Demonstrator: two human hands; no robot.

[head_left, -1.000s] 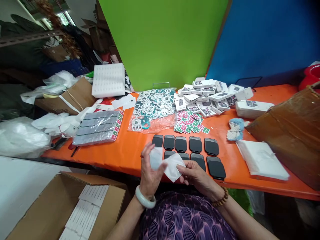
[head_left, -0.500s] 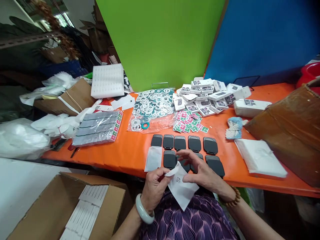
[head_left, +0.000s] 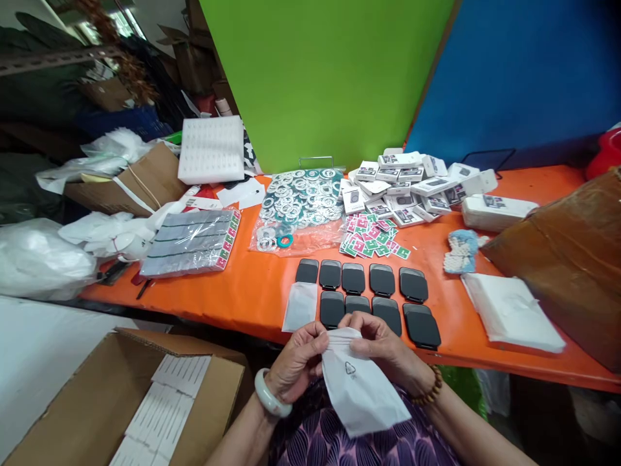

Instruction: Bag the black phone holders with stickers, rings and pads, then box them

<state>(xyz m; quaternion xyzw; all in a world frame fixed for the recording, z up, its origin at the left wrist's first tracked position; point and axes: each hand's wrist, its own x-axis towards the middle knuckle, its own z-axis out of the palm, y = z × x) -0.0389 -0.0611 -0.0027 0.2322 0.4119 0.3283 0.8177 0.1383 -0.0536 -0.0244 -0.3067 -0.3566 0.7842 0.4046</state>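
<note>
A thin white pouch (head_left: 359, 395) with a small printed triangle mark hangs between my hands over my lap. My left hand (head_left: 301, 362) pinches its upper left corner, and my right hand (head_left: 385, 346) grips the upper right part of the same edge. Just beyond my fingers, several flat black square devices (head_left: 353, 278) lie in two rows on the orange table (head_left: 252, 285). Another white pouch (head_left: 300, 308) lies flat at the left end of the nearer row.
Behind the devices are a clear bag of rings (head_left: 301, 200), colored stickers (head_left: 371, 238) and piled small white boxes (head_left: 405, 188). At right lie a white pouch stack (head_left: 514, 310) and a brown carton (head_left: 563, 259). An open carton (head_left: 92, 395) stands lower left.
My right hand has moved from above the pouch to grip its top edge. The pouch has turned and now hangs by that edge, and my view has shifted slightly.
</note>
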